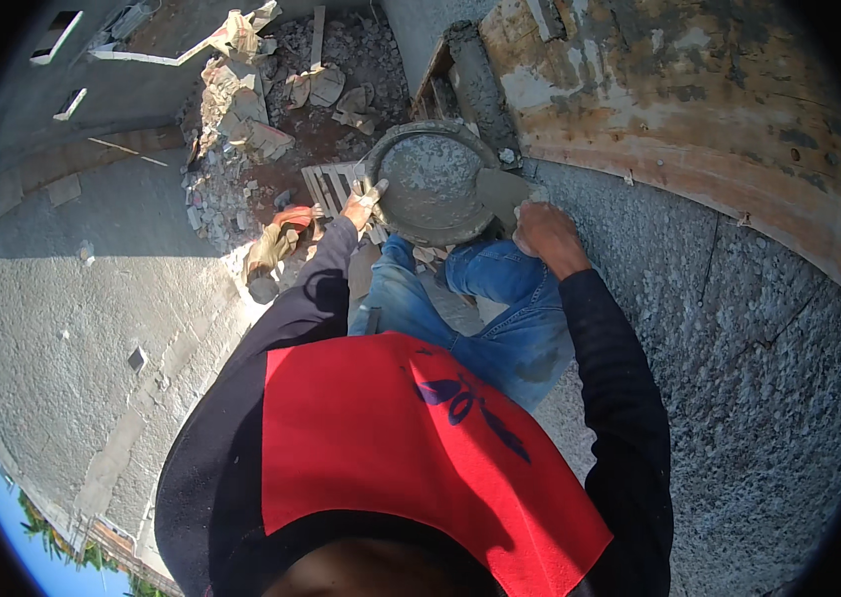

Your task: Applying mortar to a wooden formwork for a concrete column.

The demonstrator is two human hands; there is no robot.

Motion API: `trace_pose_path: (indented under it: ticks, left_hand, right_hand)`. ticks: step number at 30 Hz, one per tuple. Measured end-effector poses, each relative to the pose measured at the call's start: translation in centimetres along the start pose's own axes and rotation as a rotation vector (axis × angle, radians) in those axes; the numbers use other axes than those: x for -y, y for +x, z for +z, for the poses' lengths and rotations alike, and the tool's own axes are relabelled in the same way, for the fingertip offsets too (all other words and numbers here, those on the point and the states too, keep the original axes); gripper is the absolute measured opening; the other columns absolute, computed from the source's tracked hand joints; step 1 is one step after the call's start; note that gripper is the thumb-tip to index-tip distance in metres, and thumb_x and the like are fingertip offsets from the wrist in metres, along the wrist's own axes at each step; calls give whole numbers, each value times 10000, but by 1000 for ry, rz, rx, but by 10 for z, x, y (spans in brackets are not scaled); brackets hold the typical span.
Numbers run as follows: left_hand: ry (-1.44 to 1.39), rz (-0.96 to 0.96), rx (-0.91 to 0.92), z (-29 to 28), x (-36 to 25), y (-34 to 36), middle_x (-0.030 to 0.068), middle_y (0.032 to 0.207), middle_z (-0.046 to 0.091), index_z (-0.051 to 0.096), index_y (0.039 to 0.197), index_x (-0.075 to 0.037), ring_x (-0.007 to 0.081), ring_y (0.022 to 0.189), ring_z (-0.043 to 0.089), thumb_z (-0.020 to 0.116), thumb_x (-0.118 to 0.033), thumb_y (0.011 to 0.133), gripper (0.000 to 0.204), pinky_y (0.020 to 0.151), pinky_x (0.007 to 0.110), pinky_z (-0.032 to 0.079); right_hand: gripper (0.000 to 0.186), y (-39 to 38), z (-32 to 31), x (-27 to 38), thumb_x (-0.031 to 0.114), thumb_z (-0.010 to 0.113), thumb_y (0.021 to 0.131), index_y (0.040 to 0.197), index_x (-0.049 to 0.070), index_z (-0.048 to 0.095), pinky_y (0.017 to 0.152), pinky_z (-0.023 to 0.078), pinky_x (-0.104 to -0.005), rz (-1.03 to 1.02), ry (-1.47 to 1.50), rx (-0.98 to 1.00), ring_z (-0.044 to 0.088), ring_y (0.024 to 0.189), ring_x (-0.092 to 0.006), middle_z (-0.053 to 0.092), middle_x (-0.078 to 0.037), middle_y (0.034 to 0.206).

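A round, dark basin [403, 225] of wet grey mortar [430, 179] stands in front of my knees, up against a rough block wall. My left hand [365, 203] is closed on the basin's left rim, thumb over the edge. In my right hand [550, 237] is a trowel [506, 193], gripped by a handle that my fingers hide. The trowel's flat, mortar-coated blade points left and reaches over the basin's right rim. My jeans-clad legs are bent just below the basin.
A large stained wooden board [669, 119] leans across the upper right. Beyond the basin lie rubble and torn paper sacks [251, 129]. Another person [276, 249] is at a lower level, left of my left arm. Rough grey plastered wall [739, 368] spreads along my right side.
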State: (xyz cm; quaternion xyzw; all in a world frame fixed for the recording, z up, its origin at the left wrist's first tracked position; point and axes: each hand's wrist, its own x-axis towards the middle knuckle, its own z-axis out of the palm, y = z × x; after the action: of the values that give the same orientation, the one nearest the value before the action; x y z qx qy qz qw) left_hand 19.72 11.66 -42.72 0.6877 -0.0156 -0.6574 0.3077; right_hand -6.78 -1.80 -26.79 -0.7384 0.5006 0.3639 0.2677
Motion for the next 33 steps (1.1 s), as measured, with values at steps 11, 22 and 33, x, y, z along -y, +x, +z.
trace_pose_path:
  ticks: [11, 22, 33]
  left_hand:
    - [-538, 313, 482, -12, 67, 61, 37, 998, 618, 552, 1081, -62, 168, 886, 614, 510, 57, 822, 288, 802, 334, 528]
    - [-257, 582, 329, -44, 108, 107, 45, 888, 608, 581, 1021, -52, 157, 769, 593, 608, 32, 734, 300, 701, 286, 495]
    - [-502, 262, 426, -3, 75, 87, 46, 966, 623, 554, 1096, -96, 225, 819, 635, 515, 57, 777, 355, 682, 394, 555]
  right_hand:
    - [256, 55, 69, 36, 220, 493, 856, 975, 45, 637, 813, 491, -470, -61, -63, -153, 609, 1007, -336, 648, -161, 1009]
    - [369, 30, 110, 81, 297, 649, 795, 1076, 70, 573, 805, 485, -482, -46, 345, -122, 613, 956, -373, 651, -186, 964]
    - [275, -65, 84, 59, 320, 606, 814, 958, 95, 540, 665, 471, -498, 69, 535, -419, 622, 778, -401, 648, -172, 816]
